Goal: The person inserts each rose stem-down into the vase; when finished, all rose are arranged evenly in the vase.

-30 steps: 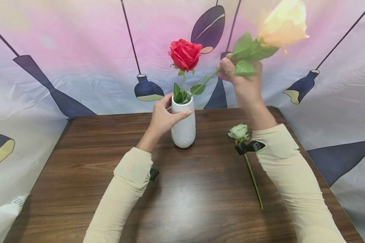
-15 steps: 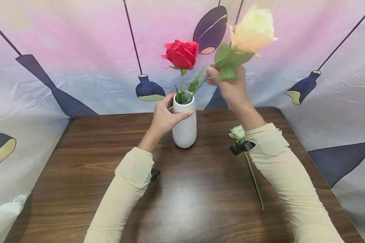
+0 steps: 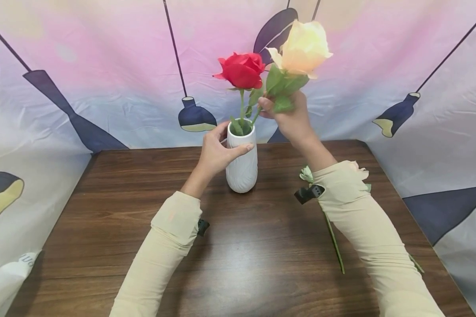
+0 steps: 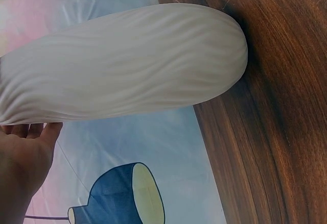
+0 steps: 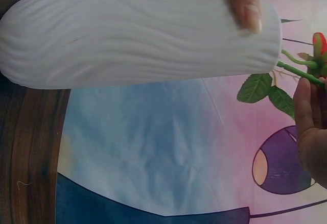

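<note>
A white vase (image 3: 243, 169) with a rippled surface stands upright on the table. My left hand (image 3: 218, 149) grips it near the rim, thumb across the front; the right wrist view shows that thumb on the vase (image 5: 138, 38). A red rose (image 3: 243, 71) rises out of the vase mouth. My right hand (image 3: 291, 115) pinches the stem of a pale yellow rose (image 3: 304, 49) just below its leaves. That stem slants down into the vase mouth; its lower end is hidden inside. In the left wrist view the vase (image 4: 127, 63) hides part of my left hand (image 4: 25, 157).
A pale green rose (image 3: 306, 174) lies on the brown wooden table (image 3: 238, 255), partly under the right forearm. Another flower with light peach petals (image 3: 358, 169) shows behind the right sleeve. A printed cloth (image 3: 135, 66) hangs behind the table. White plastic (image 3: 8, 281) is at left.
My right hand has moved left and slightly down, bringing the yellow rose closer to the red one and more upright. My left hand has stayed on the vase. The peach flower has come into view.
</note>
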### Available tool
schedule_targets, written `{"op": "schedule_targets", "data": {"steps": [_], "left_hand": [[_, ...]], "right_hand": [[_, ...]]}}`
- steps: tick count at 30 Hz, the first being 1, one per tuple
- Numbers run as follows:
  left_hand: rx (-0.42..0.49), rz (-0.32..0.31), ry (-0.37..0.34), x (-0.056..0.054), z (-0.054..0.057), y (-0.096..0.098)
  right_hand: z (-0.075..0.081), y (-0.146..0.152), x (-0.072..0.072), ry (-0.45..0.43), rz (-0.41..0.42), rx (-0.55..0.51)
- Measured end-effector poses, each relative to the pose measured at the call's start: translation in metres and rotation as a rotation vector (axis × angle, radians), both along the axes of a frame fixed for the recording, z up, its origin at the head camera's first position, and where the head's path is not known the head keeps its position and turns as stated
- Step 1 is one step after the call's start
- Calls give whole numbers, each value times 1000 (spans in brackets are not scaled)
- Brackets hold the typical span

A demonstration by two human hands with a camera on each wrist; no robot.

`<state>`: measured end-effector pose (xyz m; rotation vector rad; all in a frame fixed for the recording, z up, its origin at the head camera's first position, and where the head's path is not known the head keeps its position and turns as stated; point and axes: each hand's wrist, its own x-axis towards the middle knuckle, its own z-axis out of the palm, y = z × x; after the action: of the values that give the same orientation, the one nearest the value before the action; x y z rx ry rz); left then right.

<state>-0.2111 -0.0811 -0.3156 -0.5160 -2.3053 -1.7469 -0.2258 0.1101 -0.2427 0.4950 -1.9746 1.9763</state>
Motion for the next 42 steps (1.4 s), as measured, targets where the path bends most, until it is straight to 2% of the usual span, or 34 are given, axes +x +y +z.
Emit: {"op": "schedule_targets", "data": {"steps": [8, 15, 19, 25, 28, 32, 38, 42], "left_hand": [[8, -1, -7, 0, 0, 0], [8, 0, 16, 0, -1, 0], [8, -6, 19, 0, -1, 0], [15, -4, 24, 0, -2, -1], [10, -1, 26, -1, -3, -1], [8, -1, 25, -2, -4, -2], [1, 1, 24, -2, -4, -2], [-1, 2, 24, -1, -4, -3]], "right_hand": [[-9, -2, -3, -14, 35, 35], [-17, -3, -4, -36, 68, 112], [-20, -2, -5, -10, 72, 140], [-21, -1, -7, 64, 48, 236], [-20, -1, -7, 67, 35, 260], [-20, -2, -7, 60, 47, 226], [-18, -3, -1, -1, 78, 11], [-14, -4, 2, 6, 36, -89]]}}
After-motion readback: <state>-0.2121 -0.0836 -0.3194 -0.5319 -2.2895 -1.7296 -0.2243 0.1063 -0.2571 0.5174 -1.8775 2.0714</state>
